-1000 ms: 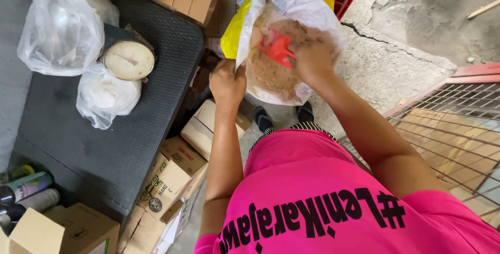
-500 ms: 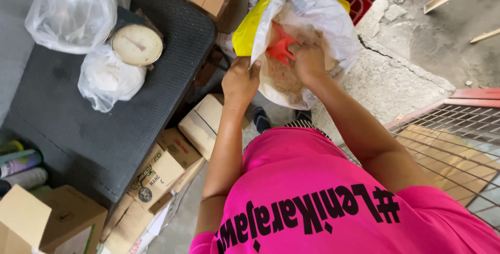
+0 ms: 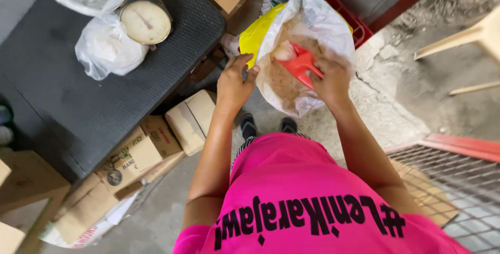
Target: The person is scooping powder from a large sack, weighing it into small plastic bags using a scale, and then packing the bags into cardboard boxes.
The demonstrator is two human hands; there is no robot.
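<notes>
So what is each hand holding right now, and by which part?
The right hand holds the red scoop by its handle, inside the sack. The left hand pinches the white sack at its open rim.

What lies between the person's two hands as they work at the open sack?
In the head view, the sack's white rim and brown grain inside lie between the left hand and right hand, along with the red scoop.

Both arms reach down, left hand (image 3: 234,83) and right hand (image 3: 330,79) fingers curled.
</notes>
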